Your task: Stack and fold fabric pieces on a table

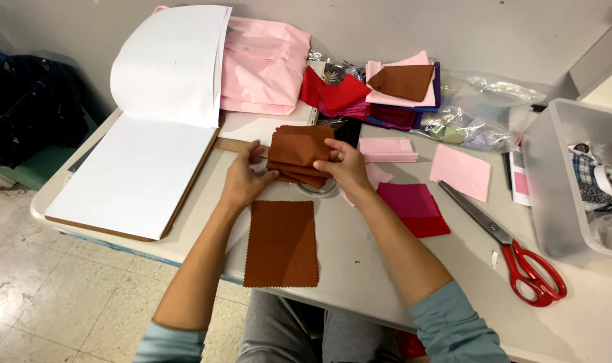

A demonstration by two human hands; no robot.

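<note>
My left hand (242,183) and right hand (346,165) both grip the folded brown fabric stack (299,153), far of the flat brown swatch (281,243); I should keep edges aligned, pinching firmly.

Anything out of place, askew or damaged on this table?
Little stands out. The open white pad overhangs the table corner at left, and the brown swatch lies at the table's near edge. Both hands, left and right, hold a folded brown fabric stack. The red-handled scissors lie shut. No spills or damage.
</note>
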